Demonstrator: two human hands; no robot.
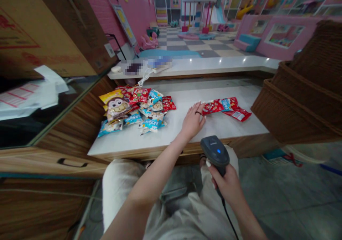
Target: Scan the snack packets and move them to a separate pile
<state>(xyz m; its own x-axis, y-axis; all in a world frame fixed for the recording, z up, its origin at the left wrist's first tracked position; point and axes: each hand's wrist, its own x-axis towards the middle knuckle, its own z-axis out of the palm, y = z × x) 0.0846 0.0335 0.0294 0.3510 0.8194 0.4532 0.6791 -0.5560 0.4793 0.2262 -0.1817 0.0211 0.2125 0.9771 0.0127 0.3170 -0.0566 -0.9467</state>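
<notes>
My right hand (pixel 229 183) is wrapped around the handle of a dark grey barcode scanner (pixel 215 149), held above my lap with a blue light lit on its top. Fingers stretched forward, my left hand (pixel 193 118) lies on the white desk at the left end of a few red snack packets (pixel 212 107). Whether its fingertips press on the nearest packet is hard to tell. Among those packets is a blue-and-white one (pixel 226 104). Farther left is a pile of snack bags: a yellow bag with a monkey face (pixel 117 106), blue-and-white bags (pixel 152 121) and red ones (pixel 140 95).
Stacked wicker baskets (pixel 296 101) stand at the right edge of the desk. A large cardboard box (pixel 74 29) and papers (pixel 32 93) rest on the left counter. Behind the desk runs a raised white ledge (pixel 197 66) with a white cable (pixel 145 76).
</notes>
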